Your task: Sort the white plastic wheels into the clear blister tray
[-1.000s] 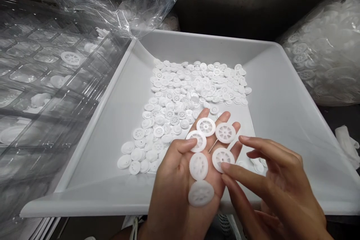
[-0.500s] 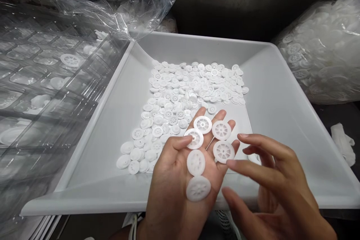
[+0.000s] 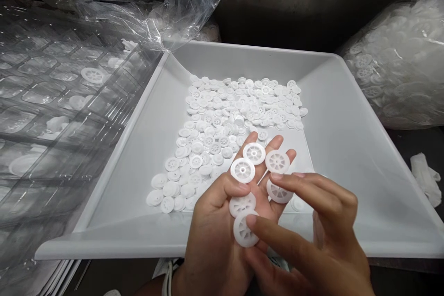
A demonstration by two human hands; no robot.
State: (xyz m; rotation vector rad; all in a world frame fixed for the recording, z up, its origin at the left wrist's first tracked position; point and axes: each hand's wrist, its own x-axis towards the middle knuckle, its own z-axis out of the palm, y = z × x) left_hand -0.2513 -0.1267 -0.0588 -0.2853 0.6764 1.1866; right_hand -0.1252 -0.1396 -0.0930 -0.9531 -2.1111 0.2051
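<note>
Several white plastic gears with spoked centres lie on the palm and fingers of my left hand [image 3: 222, 222], which is turned up, its thumb against one gear. At the heel of that palm, the lowest gear [image 3: 245, 229] shows its open spokes. My right hand [image 3: 315, 226] has its index fingertip on this gear's face and its thumb by the lower edge. Its other fingertips rest near an upper gear [image 3: 277, 162] and partly cover the one below. Behind the hands, many like gears [image 3: 222, 120] lie spread in a white tray [image 3: 333, 148].
Clear plastic blister trays [image 3: 41, 92] are stacked on the left, with some white parts in them. A crumpled clear bag [image 3: 180, 9] hangs over the tray's back left corner. At right stands a full bag of white gears [image 3: 405, 55], with a white cloth-like piece [image 3: 425, 178] below.
My right hand has moved left, onto the gears in my left palm. The lowest gear has turned and now shows open spokes. My left thumb has shifted down from an upper gear.
</note>
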